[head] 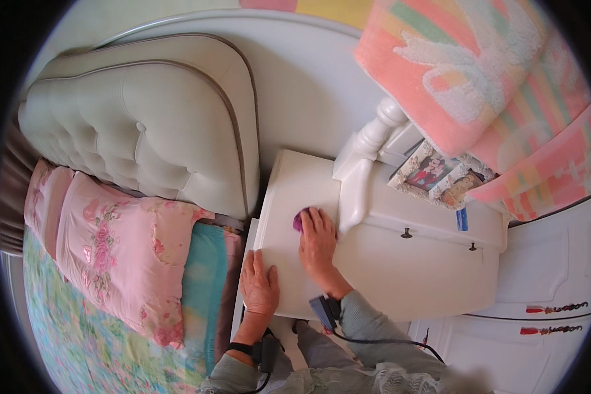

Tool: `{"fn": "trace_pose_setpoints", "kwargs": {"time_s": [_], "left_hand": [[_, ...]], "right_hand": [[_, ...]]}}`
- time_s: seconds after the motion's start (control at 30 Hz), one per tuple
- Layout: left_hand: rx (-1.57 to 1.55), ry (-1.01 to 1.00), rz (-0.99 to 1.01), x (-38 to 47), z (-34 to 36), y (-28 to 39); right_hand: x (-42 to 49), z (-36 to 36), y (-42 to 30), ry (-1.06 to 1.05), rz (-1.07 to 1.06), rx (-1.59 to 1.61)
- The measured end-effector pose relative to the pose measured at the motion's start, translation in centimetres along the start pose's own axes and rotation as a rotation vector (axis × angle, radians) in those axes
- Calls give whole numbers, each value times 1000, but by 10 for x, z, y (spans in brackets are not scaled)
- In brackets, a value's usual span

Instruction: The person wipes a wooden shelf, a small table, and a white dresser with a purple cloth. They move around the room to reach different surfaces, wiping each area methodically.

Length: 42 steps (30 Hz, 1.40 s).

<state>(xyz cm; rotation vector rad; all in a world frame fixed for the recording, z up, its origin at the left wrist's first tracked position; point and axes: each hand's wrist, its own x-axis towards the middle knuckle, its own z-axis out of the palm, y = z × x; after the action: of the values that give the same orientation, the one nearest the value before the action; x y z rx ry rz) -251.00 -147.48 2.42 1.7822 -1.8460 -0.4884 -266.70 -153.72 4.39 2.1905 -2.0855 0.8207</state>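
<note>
Under my right hand (318, 241) a purple cloth (299, 222) is pressed flat against the top of a white dressing table (413, 276). Most of the cloth is hidden by the palm and fingers. My left hand (259, 285) rests with fingers spread on the table's left edge, holding nothing. Just beyond the right hand rises a white turned post (369, 143), joined to a raised shelf with small dark drawer knobs (406, 233).
A pink patterned towel (453, 74) hangs over the upper right, partly covering a double picture frame (438, 177). On the left are a tufted headboard (143, 123) and a pink pillow (118, 251). White cabinet doors (546, 266) with red tassels stand at the right.
</note>
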Motion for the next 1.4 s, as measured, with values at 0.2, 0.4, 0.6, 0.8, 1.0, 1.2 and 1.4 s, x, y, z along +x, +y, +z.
{"fn": "trace_pose_setpoints", "kwargs": {"time_s": [0.2, 0.4, 0.6, 0.8, 1.0, 1.2, 1.4], "left_hand": [[-35, 6, 16, 2, -4, 1], [-59, 6, 8, 3, -7, 3], [-42, -3, -5, 3, -8, 3], [-45, 17, -4, 3, -8, 3], [-142, 67, -15, 2, -9, 5], [-194, 124, 11, 1, -13, 4], [-150, 62, 11, 1, -12, 3]], "right_hand": [[78, 32, 25, 115, 123, -99], [112, 56, 36, 212, 112, -145], [144, 69, 34, 172, -89, -22], [150, 72, 11, 3, -287, 89], [59, 36, -28, -109, -459, 191], [10, 11, -36, -234, -513, 310], [86, 40, 9, 4, -191, 123]]}}
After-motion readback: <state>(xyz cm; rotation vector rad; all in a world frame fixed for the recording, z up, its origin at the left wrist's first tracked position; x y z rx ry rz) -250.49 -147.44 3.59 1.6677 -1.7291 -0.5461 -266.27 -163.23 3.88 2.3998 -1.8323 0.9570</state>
